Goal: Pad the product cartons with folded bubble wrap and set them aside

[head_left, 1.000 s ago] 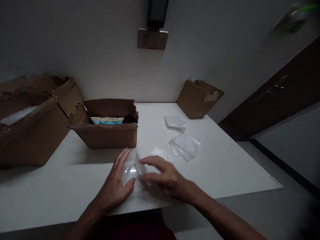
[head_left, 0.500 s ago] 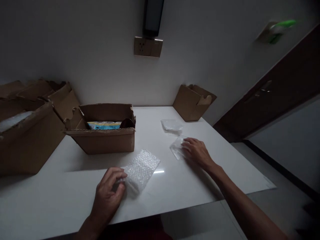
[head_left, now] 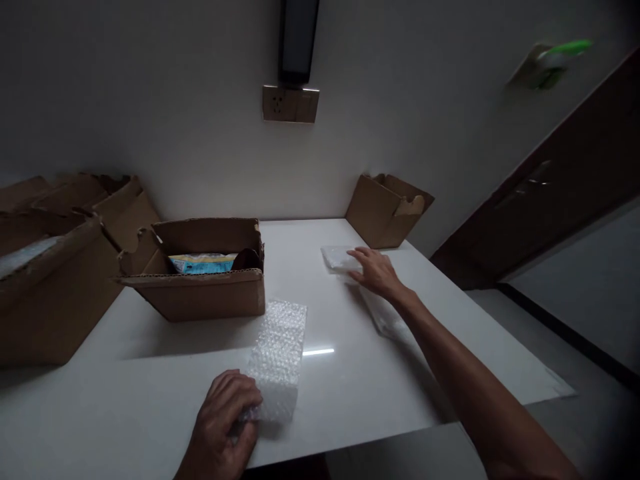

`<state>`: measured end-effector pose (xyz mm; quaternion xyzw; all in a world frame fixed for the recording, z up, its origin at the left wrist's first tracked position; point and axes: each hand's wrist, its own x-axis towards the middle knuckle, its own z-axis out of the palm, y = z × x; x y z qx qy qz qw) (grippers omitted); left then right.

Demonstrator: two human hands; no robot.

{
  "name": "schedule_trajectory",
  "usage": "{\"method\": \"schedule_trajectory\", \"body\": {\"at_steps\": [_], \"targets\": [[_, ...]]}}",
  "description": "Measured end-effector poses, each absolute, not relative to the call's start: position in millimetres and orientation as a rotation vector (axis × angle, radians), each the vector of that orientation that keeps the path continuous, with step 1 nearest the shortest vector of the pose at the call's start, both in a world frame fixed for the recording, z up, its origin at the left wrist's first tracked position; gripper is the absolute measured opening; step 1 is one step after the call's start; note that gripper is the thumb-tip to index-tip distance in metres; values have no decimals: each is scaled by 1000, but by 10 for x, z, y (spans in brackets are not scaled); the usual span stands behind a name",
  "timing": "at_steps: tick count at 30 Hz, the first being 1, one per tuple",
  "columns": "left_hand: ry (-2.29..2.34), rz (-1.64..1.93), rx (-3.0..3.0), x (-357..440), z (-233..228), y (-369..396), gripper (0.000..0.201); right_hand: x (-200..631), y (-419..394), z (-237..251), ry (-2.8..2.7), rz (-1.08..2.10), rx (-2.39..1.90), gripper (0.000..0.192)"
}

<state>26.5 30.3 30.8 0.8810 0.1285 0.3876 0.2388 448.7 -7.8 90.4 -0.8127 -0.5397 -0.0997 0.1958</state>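
My left hand [head_left: 225, 417], near the table's front edge, has its fingers closed on the left side of a bubble wrap sheet [head_left: 279, 347], which stretches away across the table. My right hand [head_left: 375, 270] reaches to the back, fingers apart over the right end of a flat clear plastic packet [head_left: 335, 258]. Whether the fingertips touch it I cannot tell. Below my right forearm lies another clear plastic piece [head_left: 387, 320], partly hidden by the arm.
An opened cardboard box [head_left: 210, 297] with a blue and yellow packet [head_left: 205, 264] inside stands left of centre. Larger cardboard boxes [head_left: 55, 300] fill the far left. A smaller box [head_left: 383, 213] sits against the wall on the white table [head_left: 125, 413]. A socket [head_left: 290, 105] is above.
My right hand has let go of the nearer clear plastic piece, now further right, and moved back to the far packet. My left hand has drawn the bubble wrap nearer and straightened it.
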Motion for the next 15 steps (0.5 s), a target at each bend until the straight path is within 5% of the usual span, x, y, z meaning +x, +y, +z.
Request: {"method": "schedule_trajectory", "body": {"at_steps": [3, 7, 15], "targets": [[335, 1025, 2392, 264, 351, 297, 32, 4571, 248, 869, -1483, -248, -2185, 23], [358, 985, 2355, 254, 359, 297, 32, 4697, 354, 999, -1288, -275, -2036, 34], [354, 1019, 2321, 255, 252, 274, 34, 4447, -28, 1703, -1108, -463, -1708, 30]]}}
